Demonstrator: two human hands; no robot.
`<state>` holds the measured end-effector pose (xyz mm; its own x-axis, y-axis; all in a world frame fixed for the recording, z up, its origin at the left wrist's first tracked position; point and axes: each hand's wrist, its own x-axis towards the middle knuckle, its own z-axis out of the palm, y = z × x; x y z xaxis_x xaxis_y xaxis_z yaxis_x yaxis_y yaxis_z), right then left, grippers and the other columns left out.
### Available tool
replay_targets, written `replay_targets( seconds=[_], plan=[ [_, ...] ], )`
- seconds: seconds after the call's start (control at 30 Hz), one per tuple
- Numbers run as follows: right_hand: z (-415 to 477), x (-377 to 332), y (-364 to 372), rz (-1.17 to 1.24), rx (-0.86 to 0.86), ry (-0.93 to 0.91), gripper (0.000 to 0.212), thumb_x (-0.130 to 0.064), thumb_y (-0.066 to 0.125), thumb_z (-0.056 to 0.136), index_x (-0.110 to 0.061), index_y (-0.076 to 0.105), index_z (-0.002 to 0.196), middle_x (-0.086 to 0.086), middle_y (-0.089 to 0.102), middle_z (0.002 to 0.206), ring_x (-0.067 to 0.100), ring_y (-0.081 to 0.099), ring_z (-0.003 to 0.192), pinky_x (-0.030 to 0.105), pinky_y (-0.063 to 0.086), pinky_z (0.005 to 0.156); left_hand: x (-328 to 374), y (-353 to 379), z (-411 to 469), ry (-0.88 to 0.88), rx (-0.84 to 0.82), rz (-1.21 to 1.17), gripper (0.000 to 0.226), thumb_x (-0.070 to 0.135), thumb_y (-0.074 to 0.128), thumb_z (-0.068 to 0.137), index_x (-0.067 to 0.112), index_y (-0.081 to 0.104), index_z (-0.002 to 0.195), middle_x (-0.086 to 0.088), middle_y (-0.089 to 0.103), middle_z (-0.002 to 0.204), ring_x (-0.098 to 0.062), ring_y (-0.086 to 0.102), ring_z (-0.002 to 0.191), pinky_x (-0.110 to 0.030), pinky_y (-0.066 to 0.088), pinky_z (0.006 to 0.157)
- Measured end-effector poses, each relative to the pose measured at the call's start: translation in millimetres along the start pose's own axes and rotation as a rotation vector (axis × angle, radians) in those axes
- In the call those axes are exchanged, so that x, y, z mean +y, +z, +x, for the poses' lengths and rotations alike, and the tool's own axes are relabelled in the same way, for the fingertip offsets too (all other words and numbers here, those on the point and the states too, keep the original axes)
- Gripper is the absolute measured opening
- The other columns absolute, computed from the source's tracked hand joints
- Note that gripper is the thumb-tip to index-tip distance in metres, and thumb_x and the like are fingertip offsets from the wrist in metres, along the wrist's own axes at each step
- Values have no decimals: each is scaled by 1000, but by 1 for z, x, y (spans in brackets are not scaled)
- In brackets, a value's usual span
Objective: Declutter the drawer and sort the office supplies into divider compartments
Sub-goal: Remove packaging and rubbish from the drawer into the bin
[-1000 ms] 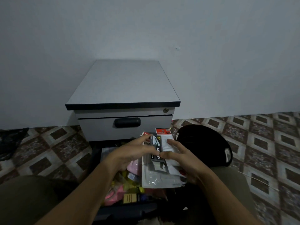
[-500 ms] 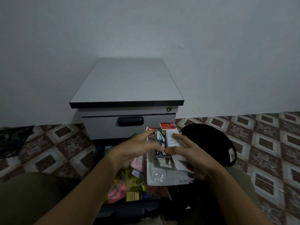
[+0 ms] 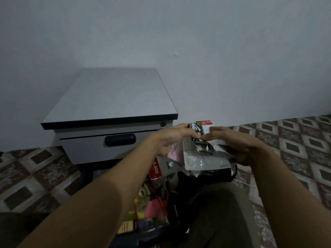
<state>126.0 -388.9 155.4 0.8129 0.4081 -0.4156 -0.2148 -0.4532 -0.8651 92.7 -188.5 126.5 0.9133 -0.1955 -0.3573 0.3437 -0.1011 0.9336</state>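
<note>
Both hands held a stack of flat packs above the open drawer [image 3: 150, 228]. The left hand [image 3: 172, 138] pinched the upper left edge of the stapler pack [image 3: 198, 138], thumb and fingers clamped on its card. The right hand [image 3: 238, 145] gripped the stack from the right, fingers closed over a white pack [image 3: 213, 130] behind and under the clear blister below. The stapler pack's long axis ran from near the person up and away toward the cabinet [image 3: 111, 104], tilted slightly right. Fingertips of both hands met at its upper middle, so neither was nearer. The stack hung to the right of the drawer's clutter [image 3: 152, 203], over the person's lap. No divider compartments could be made out in the dim drawer. Judging from this, the next move probably called for parting the packs, with the left hand drawing the stapler pack away to the left.
</note>
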Motion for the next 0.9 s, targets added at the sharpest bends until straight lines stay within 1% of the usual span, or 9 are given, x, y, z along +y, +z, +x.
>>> replay_targets(
  seconds=[0.1, 0.2, 0.27, 0.37, 0.57, 0.63, 0.7, 0.8, 0.9],
  plan=[
    [19, 5, -16, 3, 43, 42, 59, -35, 78, 76, -29, 53, 129, 4, 52, 127, 28, 51, 115, 53, 45, 101, 3, 7, 27, -18, -34, -24, 45, 43, 85, 57, 45, 72, 101, -7, 51, 144, -34, 38, 139, -60, 28, 114],
    [39, 17, -33, -17, 64, 63, 82, -35, 80, 75, -28, 40, 146, 5, 43, 143, 24, 43, 119, 41, 48, 87, -5, 15, 63, -15, -8, -35, 53, 43, 84, 56, 43, 71, 107, -5, 52, 143, -31, 38, 138, -58, 28, 114],
    [50, 26, -45, 2, 65, 71, 82, -31, 78, 78, -26, 37, 149, 4, 43, 138, 20, 43, 111, 32, 44, 70, -10, 23, 83, 3, 25, -30, 58, 39, 83, 60, 40, 68, 116, -1, 49, 146, -25, 37, 138, -50, 24, 117],
    [72, 47, -62, 49, 86, 88, 82, -28, 76, 80, -25, 34, 151, 4, 42, 137, 17, 42, 107, 31, 43, 71, -19, 30, 116, 2, 11, -40, 63, 19, 73, 84, 25, 50, 143, 13, 42, 134, -8, 29, 129, -31, 20, 105],
    [123, 102, -70, 168, 115, 122, 81, -26, 79, 77, -32, 39, 147, -5, 55, 116, 17, 56, 101, 40, 50, 86, -56, 32, 175, -62, -5, -62, 38, 10, 68, 88, 33, 57, 116, 16, 60, 98, -4, 52, 101, -17, 36, 76],
    [141, 124, -67, 203, 117, 139, 81, -27, 81, 75, -34, 41, 146, -6, 54, 120, 18, 57, 103, 39, 50, 85, -73, 31, 189, -96, 14, -49, 39, 14, 72, 85, 34, 60, 116, 13, 66, 105, -7, 58, 103, -18, 43, 83],
    [155, 146, -63, 253, 113, 147, 81, -26, 82, 75, -35, 42, 145, -5, 52, 130, 18, 56, 106, 35, 50, 80, -93, 29, 205, -120, 12, -16, 61, 21, 77, 80, 29, 54, 135, 10, 64, 121, -13, 58, 113, -29, 46, 98],
    [172, 172, -55, 277, 132, 155, 78, -25, 81, 77, -36, 44, 144, -3, 43, 139, 17, 54, 106, 29, 48, 73, -115, 31, 221, -144, 38, 22, 79, 20, 78, 82, 27, 40, 150, 3, 54, 135, -13, 52, 117, -29, 46, 97],
    [182, 189, -51, 219, 169, 140, 78, -21, 80, 79, -33, 42, 146, -6, 40, 138, 13, 51, 111, 29, 47, 78, -130, 35, 232, -196, 48, 183, 85, 27, 74, 84, 36, 27, 155, -6, 21, 162, -25, 33, 141, -34, 39, 102]
  ],
)
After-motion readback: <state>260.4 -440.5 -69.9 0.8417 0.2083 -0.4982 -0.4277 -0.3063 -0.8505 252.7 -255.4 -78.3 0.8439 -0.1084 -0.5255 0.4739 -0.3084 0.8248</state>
